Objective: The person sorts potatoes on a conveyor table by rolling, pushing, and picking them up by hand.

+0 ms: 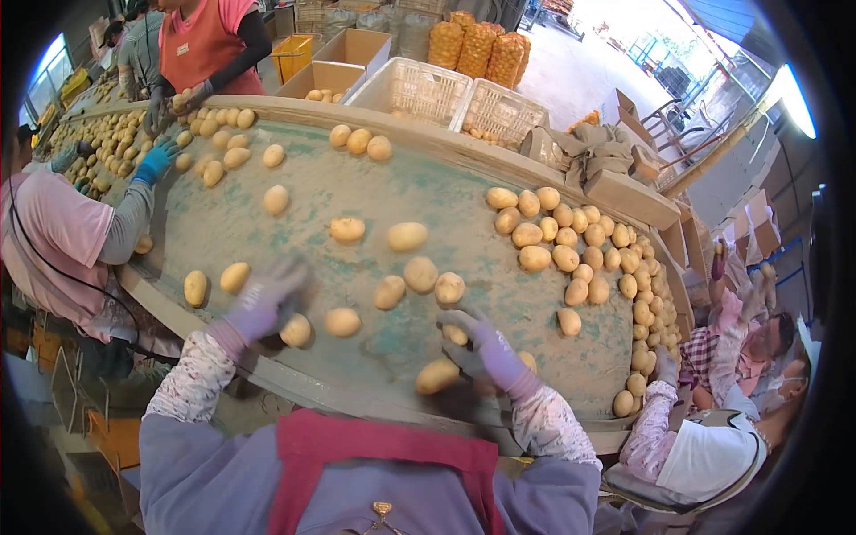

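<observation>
My left hand point(271, 297), in a purple and grey work glove, is blurred over the dusty green sorting belt point(394, 361). Its fingers point away from me, and whether they hold anything is unclear. One potato point(295, 331) lies just beside its wrist side, another point(342, 322) farther right. My right hand point(485, 354), gloved the same way, curls its fingers around a small potato point(455, 334). Below that hand a larger potato point(437, 376) rests on the belt, and one more point(527, 362) shows partly behind the wrist. Several potatoes point(420, 275) lie loose ahead of both hands.
A dense bank of potatoes point(595, 254) lines the belt's right end. Co-workers' gloved hands point(157, 160) work at the left. Along the far wooden rail point(428, 144) stand white plastic crates point(414, 87), cardboard boxes point(351, 50) and filled mesh sacks point(476, 50). Another person's hand point(666, 366) touches the right-hand potatoes.
</observation>
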A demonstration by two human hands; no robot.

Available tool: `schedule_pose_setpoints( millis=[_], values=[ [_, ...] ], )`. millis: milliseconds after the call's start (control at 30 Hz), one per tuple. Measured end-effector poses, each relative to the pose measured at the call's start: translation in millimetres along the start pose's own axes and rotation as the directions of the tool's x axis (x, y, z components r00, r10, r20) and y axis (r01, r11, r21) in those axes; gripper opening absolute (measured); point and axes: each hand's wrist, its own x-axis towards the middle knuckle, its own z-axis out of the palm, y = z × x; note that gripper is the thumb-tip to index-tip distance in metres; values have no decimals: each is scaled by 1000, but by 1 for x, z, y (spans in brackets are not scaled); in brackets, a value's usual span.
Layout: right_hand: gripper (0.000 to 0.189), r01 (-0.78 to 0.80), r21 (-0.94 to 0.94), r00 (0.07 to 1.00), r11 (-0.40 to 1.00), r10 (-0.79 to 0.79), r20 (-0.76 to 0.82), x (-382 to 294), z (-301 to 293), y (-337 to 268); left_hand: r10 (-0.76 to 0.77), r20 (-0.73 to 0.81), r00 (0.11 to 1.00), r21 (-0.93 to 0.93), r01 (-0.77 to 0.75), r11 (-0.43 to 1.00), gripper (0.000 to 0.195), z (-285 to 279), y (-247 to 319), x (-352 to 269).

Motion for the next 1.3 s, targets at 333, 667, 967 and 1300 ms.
schedule_pose_setpoints(
  millis=[333, 667, 967, 1300],
  values=[
    [55, -25, 996, 936, -83, 348, 53, -31, -65, 26, 410, -72, 909, -243, -414, 877, 52, 24, 143, 60],
    [42, 17, 702, 237, 712, 680, -694, -110, -159, 163, 720, 47, 692, -86, -716, 693, 33, 65, 184, 100],
    [43, -130, 475, 288, 871, 491, -822, -21, -93, 144, 489, 73, 869, -292, -450, 844, 42, 42, 171, 121],
    [50, -50, 685, 904, 727, 324, -278, 133, -21, 40, 615, -310, 725, -229, -685, 692, 48, 42, 163, 102]
  ],
)
